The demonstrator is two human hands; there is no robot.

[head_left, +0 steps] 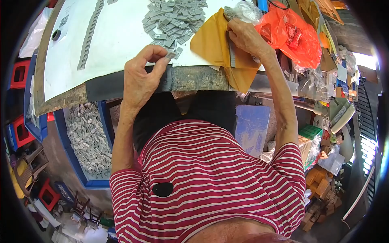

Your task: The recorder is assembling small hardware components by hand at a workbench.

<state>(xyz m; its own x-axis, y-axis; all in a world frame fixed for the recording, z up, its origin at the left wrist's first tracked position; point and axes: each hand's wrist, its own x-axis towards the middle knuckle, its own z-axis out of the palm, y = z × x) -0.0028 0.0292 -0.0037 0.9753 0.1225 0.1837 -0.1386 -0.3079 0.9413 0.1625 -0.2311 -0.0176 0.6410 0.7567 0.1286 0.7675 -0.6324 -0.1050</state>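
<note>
Pinching a small grey plastic piece (172,54) at the table edge (190,79).
Left hand (139,77) gripped it between thumb and fingertips; right hand (245,37) pressed flat on yellow sheet (210,44). A loosened pinch could have dropped it off the edge, beside the grey pile (172,18).

Bright daylight from the right, sharp centre, fisheye-bent dark rim.
</note>
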